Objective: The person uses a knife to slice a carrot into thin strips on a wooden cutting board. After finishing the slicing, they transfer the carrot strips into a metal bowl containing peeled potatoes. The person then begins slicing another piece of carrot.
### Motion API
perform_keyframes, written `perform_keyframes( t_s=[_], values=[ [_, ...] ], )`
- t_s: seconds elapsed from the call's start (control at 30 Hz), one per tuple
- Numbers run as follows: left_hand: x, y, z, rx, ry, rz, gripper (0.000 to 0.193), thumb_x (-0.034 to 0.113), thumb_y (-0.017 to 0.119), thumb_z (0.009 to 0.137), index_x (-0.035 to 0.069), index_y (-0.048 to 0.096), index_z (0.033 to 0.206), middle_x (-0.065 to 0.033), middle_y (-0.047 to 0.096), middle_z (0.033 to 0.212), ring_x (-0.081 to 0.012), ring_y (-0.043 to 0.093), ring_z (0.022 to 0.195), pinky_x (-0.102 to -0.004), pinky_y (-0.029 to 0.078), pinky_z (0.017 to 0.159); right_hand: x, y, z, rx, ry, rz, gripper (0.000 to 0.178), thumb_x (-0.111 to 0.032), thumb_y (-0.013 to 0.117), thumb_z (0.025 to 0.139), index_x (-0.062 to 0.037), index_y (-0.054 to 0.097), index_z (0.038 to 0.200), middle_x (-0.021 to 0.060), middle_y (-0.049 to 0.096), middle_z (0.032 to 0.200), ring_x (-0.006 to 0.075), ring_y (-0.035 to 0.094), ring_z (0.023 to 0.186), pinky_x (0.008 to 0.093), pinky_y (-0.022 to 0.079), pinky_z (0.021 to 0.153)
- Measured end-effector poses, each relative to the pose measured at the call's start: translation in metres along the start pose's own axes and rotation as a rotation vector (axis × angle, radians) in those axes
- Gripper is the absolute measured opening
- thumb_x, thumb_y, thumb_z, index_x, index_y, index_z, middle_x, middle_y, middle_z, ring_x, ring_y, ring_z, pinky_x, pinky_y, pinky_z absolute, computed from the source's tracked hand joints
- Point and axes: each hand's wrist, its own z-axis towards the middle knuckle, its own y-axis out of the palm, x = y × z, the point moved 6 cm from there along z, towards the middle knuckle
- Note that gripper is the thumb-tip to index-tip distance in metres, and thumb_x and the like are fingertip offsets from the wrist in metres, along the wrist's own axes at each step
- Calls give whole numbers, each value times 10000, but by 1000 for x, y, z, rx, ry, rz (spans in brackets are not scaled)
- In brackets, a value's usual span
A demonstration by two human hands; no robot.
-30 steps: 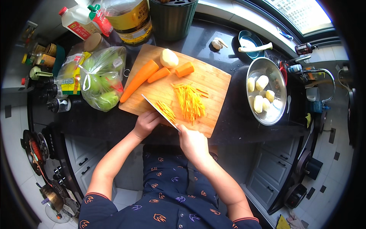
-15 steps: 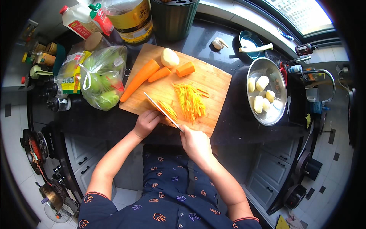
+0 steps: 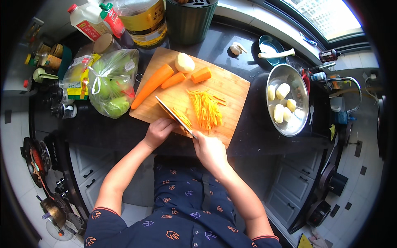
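Rightward, a metal bowl (image 3: pixel 298 120) holds pale potatoes (image 3: pixel 278 113); right hand (image 3: pixel 211 153) clenches a knife (image 3: pixel 175 117), left hand (image 3: pixel 159 133) curls, its fingers' hold hidden.

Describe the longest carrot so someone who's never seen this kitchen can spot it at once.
On the dark counter lies a wooden cutting board. On its left side, the longest carrot slants down leftward, narrowing to a tip. The two carrot chunks on its right are far shorter.
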Motion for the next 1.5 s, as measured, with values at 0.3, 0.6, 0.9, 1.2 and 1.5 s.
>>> perform_keyframes(
  t_s=[0.3, 0.6, 0.9, 1.2, 1.5],
  values=[
    [-1, 2, -1, -1, -1, -19, 185, 67, 694, 755, 78, 743, 933, -64, 702, 932, -244, 699, 853, -339, 588, 710, 3, -5, -5, -44, 28, 14, 121, -171, 624, 940, -51, 635, 937, 229, 666, 732, 430, 677, 714, 521, 549, 662],
    [-1, 2, -1, -16, 7, -7, 202, 64, 694, 745, 81, 746, 940, -62, 702, 935, -241, 699, 863, -341, 590, 711, 4, -5, -9, -45, 58, 24, 118, -177, 621, 945, -61, 643, 948, 234, 671, 742, 439, 677, 717, 532, 551, 660],
    [2, 1, 1, -4, 1, -16, 200, 62, 705, 726, 78, 733, 923, -68, 694, 929, -254, 688, 839, -357, 579, 703, 3, 10, 4, 17, 26, 25, 168, -190, 603, 959, -93, 675, 1077, 244, 674, 730, 438, 684, 685, 533, 562, 646],
    [1, 3, -3, 9, 4, -19, 173, 59, 706, 725, 68, 730, 896, -74, 692, 900, -263, 685, 821, -362, 572, 697, 8, 4, -7, -34, 22, 23, 165, -187, 605, 951, -84, 676, 1058, 244, 665, 707, 439, 681, 668, 537, 562, 638],
    [3, -1, 0, -4, -15, -21, 205, 66, 703, 751, 83, 736, 952, -59, 693, 938, -241, 697, 873, -346, 591, 730, 3, 14, 8, 6, 15, 42, 178, -196, 602, 956, -78, 680, 1064, 245, 675, 735, 432, 688, 704, 534, 564, 662]
  ],
)
